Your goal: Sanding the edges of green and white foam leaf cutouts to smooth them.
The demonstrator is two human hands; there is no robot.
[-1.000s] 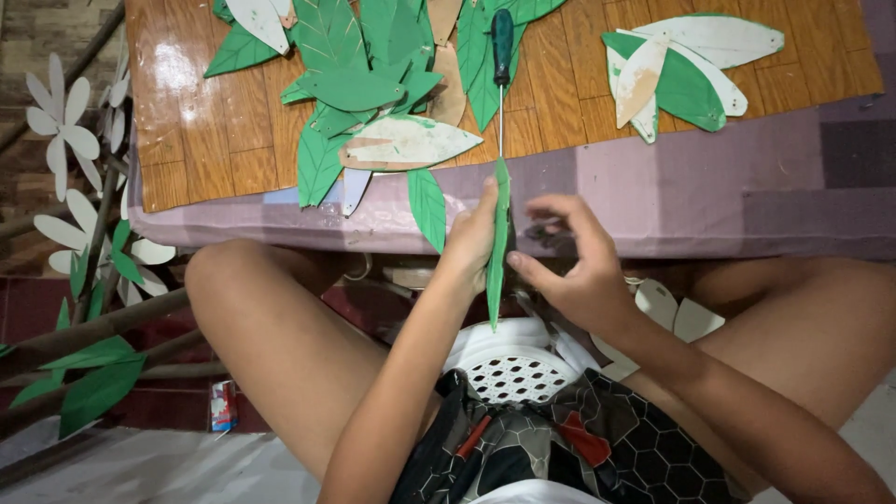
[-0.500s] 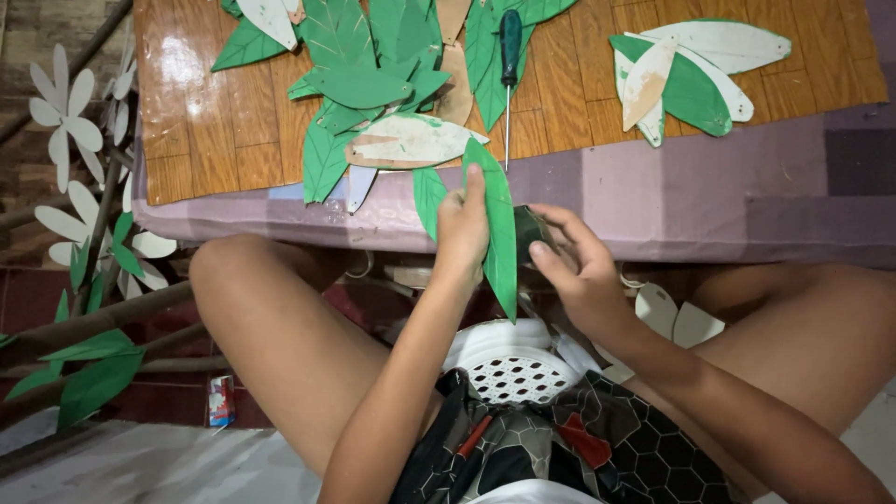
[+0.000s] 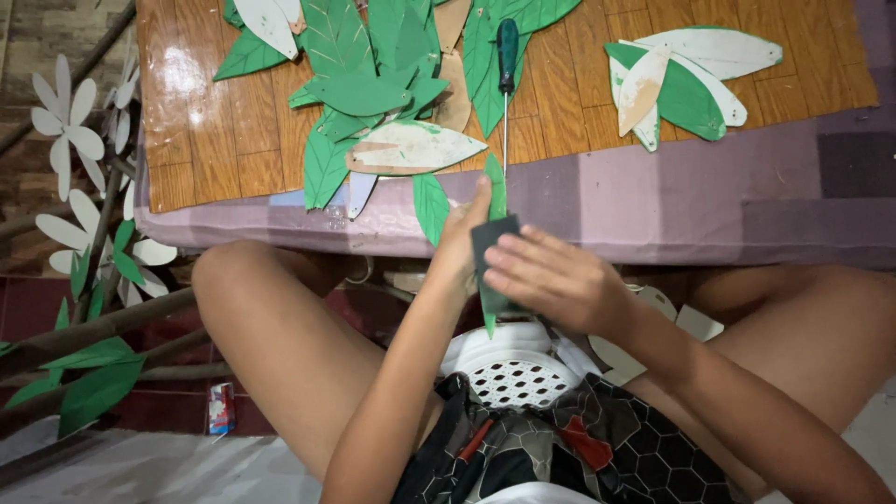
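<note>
Sanding green leaf (image 3: 496, 191) edge, mid-air

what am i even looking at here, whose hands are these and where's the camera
There is no machine here, only a person working with two bare hands. The one picture comes from a camera worn on that person's head, looking down past the arms to the lap and knees.

The left hand holds a long green leaf cutout upright. The right hand presses a small dark sheet, perhaps sandpaper, against the leaf.

Ahead is a wooden board lying on a purple cloth. On the board lie a pile of green and white leaf cutouts, a smaller group of leaves to the right, and a screwdriver with a dark green handle. On the left stand branches with white flower shapes. A white perforated stool shows between the legs.
</note>
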